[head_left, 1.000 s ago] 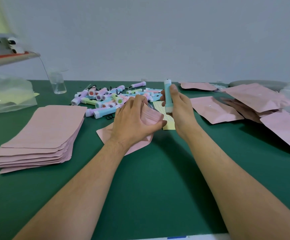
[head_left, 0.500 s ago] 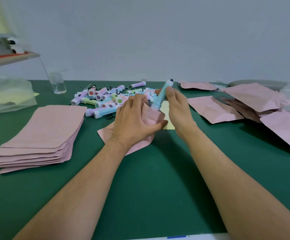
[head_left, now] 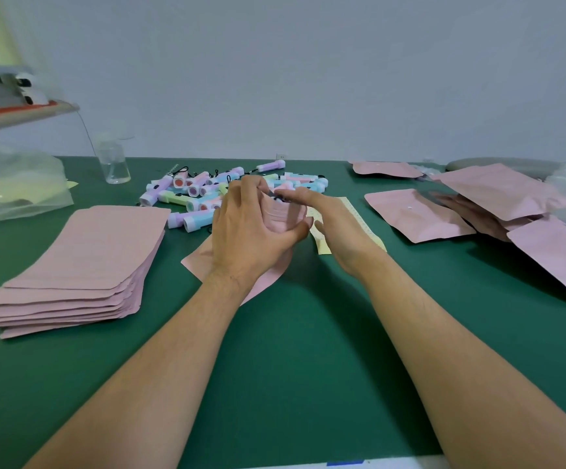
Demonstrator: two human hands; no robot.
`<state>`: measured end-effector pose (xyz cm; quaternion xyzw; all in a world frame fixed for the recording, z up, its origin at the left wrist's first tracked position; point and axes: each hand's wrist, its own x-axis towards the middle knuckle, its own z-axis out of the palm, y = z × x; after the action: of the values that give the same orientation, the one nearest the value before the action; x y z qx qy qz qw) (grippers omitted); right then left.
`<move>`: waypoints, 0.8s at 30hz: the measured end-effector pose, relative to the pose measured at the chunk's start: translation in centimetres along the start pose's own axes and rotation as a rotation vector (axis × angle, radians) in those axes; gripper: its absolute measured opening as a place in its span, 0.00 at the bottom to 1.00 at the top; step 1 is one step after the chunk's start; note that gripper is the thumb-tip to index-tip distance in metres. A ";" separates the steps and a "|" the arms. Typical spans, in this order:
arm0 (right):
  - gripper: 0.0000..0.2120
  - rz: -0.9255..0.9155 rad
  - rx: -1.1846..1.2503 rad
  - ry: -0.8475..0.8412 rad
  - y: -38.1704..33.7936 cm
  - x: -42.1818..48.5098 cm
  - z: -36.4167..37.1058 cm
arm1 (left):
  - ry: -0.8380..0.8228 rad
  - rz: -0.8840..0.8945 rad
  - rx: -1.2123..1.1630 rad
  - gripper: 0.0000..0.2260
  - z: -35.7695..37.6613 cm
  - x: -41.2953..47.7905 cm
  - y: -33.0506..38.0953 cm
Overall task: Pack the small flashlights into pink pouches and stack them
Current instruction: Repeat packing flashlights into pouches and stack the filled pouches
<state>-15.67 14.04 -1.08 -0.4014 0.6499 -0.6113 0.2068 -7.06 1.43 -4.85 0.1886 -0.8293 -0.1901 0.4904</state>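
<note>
Gripping the pink pouch [head_left: 275,218] at its mouth, your left hand [head_left: 247,231] curls round it, thumb across the front. Your right hand [head_left: 337,225] keeps its fingers straight, index tip at the opening, where only a dark end of the flashlight [head_left: 279,199] shows. The loose flashlights [head_left: 186,194] lie just behind both hands.

Matt green table cover [head_left: 291,367]; smooth pastel plastic flashlights [head_left: 186,198]; left of the flashlights, stacked matt paper-like pink pouches [head_left: 81,252], a clear glossy cup [head_left: 114,164] and a translucent, creased plastic bag [head_left: 14,191]
</note>
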 end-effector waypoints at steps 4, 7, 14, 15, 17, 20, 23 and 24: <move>0.24 0.013 -0.022 0.050 0.2 0.3 -0.1 | 0.009 0.019 -0.008 0.35 0.0 -0.1 0.1; 0.21 -0.035 -0.037 0.090 0.3 0.5 -0.1 | 0.017 0.059 -0.014 0.35 -0.1 -0.1 0.2; 0.12 -0.620 -0.163 0.384 -1.4 -0.6 -0.7 | 0.001 0.092 -0.003 0.38 0.0 -0.2 0.4; 0.12 -0.672 -0.215 0.373 -1.8 -0.8 -0.5 | -0.007 0.087 0.005 0.38 -0.1 -0.2 0.4; 0.15 -0.754 -0.354 0.388 -2.2 -1.3 0.1 | -0.020 0.087 0.008 0.37 -0.2 -0.2 0.5; 0.17 -0.804 -0.485 0.355 -2.0 -1.8 1.4 | -0.029 0.066 -0.010 0.34 -0.5 -0.1 0.7; 0.17 -0.838 -0.604 0.320 -1.5 -1.9 2.0 | -0.044 0.039 0.004 0.31 -0.6 -0.1 1.0; 0.16 -0.836 -0.630 0.314 -1.4 -1.8 2.1 | -0.051 0.035 0.012 0.32 -0.7 -0.1 1.0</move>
<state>-12.64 14.23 -0.43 -0.5720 0.6097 -0.4696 -0.2838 -6.54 2.21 -4.11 0.1722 -0.8459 -0.1811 0.4711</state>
